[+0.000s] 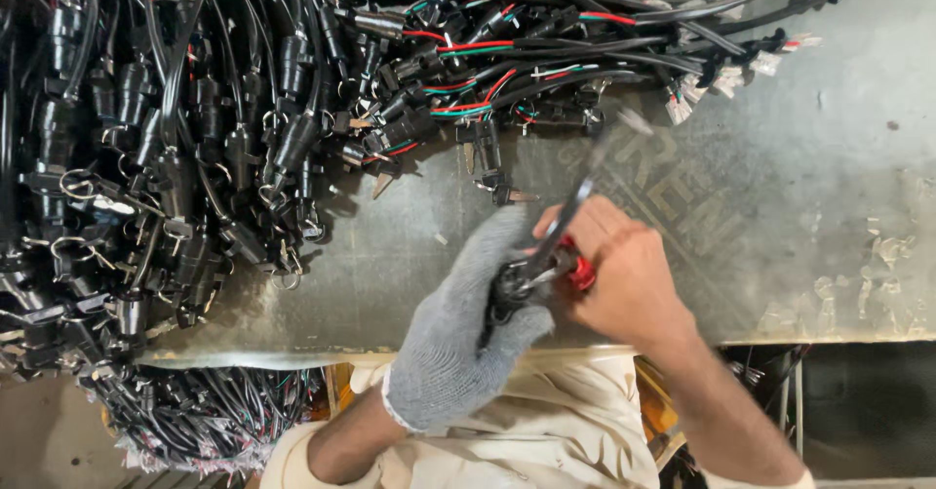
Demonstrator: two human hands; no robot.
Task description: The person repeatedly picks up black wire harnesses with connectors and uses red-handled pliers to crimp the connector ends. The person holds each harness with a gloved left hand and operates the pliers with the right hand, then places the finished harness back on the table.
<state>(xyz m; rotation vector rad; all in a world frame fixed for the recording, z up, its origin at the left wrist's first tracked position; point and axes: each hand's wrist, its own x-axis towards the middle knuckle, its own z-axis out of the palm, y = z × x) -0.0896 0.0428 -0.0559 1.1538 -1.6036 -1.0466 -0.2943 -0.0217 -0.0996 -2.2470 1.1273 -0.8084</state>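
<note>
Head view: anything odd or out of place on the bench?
A few black key-switch pieces lie loose, apart from the big tangled pile of black wired switches. Only the left hand wears a grey knit glove; the right hand is bare.

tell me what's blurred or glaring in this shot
Head view: the metal tool in the right hand is smeared by motion blur toward its tip; the gloved left hand and the black part it holds look sharper; the grey tabletop carries soft glare patches at right; the black cable pile sits dark, details lost in shadow.
</note>
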